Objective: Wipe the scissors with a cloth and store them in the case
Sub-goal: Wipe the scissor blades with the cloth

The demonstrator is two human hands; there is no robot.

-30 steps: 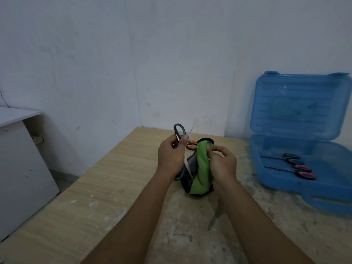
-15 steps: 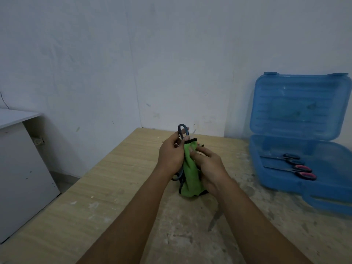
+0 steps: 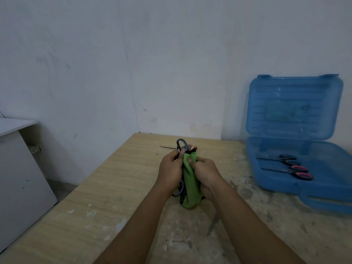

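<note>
Over the middle of the table, my left hand (image 3: 170,171) grips a pair of blue-handled scissors (image 3: 181,146), one handle loop sticking up above my fingers and another showing below the hand. My right hand (image 3: 206,173) presses a green cloth (image 3: 190,185) around the scissors' blades, which are hidden inside it. The cloth hangs down to the tabletop. An open blue plastic case (image 3: 297,189) stands at the right with its lid upright. Inside lie two other pairs of scissors, one dark-handled (image 3: 285,159) and one pink-handled (image 3: 301,172).
The wooden table (image 3: 118,187) is scuffed and paint-stained, its left edge running diagonally. An orange-handled item (image 3: 193,148) peeks out just behind the cloth. A white cabinet (image 3: 21,168) stands at the left. White walls meet in a corner behind the table.
My right hand has slid the green cloth up and in against my left hand, closing it over the blades. The scissors tilted slightly toward upright. The case has not moved.
</note>
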